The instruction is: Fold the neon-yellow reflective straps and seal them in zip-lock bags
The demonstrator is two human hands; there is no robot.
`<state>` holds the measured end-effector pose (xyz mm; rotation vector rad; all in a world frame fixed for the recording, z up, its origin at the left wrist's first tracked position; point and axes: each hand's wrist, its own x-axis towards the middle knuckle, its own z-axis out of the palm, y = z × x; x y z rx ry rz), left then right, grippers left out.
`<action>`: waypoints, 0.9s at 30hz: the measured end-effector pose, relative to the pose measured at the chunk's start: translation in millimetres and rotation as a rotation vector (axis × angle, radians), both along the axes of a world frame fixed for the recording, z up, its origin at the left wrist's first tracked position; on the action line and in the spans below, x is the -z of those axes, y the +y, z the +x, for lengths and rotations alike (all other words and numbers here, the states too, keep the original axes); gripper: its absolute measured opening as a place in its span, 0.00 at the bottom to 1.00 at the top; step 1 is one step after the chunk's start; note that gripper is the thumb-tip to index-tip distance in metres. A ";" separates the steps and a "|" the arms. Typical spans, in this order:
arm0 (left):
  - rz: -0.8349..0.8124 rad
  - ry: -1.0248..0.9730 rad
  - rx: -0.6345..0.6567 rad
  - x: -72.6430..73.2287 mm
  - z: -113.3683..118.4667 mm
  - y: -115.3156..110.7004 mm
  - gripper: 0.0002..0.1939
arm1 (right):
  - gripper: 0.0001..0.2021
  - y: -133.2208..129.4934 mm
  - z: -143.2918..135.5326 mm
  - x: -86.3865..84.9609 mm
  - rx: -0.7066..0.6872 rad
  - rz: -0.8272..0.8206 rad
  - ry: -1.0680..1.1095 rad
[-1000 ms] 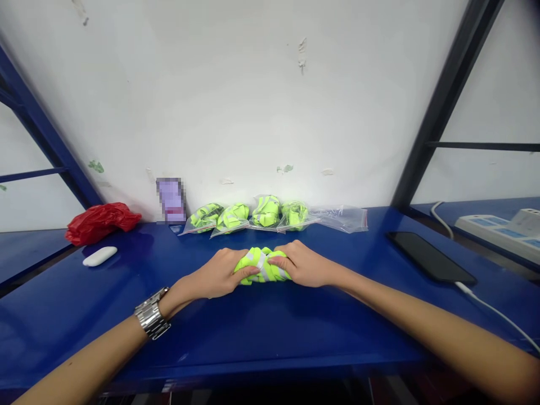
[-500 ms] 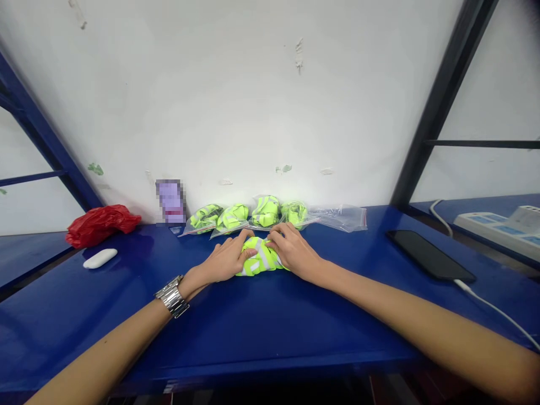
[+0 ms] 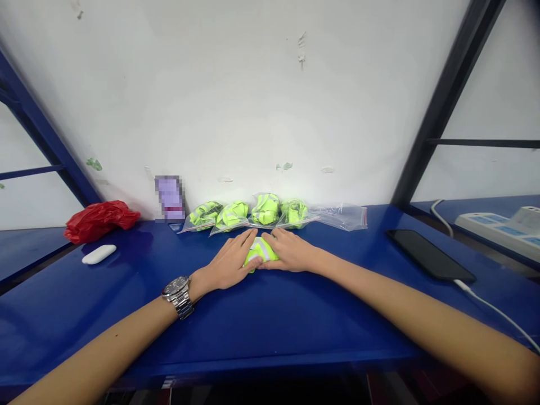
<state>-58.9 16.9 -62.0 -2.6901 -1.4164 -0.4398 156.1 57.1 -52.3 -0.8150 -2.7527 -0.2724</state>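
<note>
Between my two hands lies a folded neon-yellow reflective vest (image 3: 262,251) with pale grey strips, resting on the blue tabletop (image 3: 270,320). My left hand (image 3: 231,261) grips its left side, thumb along the near edge, fingers over the far side. From the right, my right hand (image 3: 291,251) closes around the other side, its thumb near the left thumb. Both palms and fingers cover the vest's ends. A metal watch (image 3: 179,295) sits on my left wrist. Just behind the hands is a row of several clear zip bags holding similar vests (image 3: 265,209).
A flat clear zip bag (image 3: 343,217) lies right of the row. At left are a red plastic bag (image 3: 101,220), a white case (image 3: 99,254) and a blurred upright phone (image 3: 171,198). On the right, a black phone (image 3: 428,255) has a cable, near a power strip (image 3: 502,232).
My hands have come closer together, pressing the vest into a smaller, more compact bundle. The fingers have straightened along its sides. The bagged vests have stayed put.
</note>
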 end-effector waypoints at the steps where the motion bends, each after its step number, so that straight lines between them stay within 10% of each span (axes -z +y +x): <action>1: -0.047 0.006 0.020 -0.6 -1.4 -1.3 0.39 | 0.35 1.1 -0.3 -0.2 0.010 -0.001 -0.019; 4: -0.131 -0.025 0.036 -3.9 -3.0 -3.4 0.49 | 0.34 0.6 0.0 -0.7 0.041 -0.023 -0.036; 20: -0.233 -1.147 0.095 -23.6 44.8 -9.2 0.23 | 0.20 -3.5 -0.1 -0.8 -0.146 -0.408 0.728; 27: -0.058 -1.348 0.109 -27.2 69.9 -4.6 0.17 | 0.25 -8.4 -8.3 2.2 -0.146 -0.523 0.974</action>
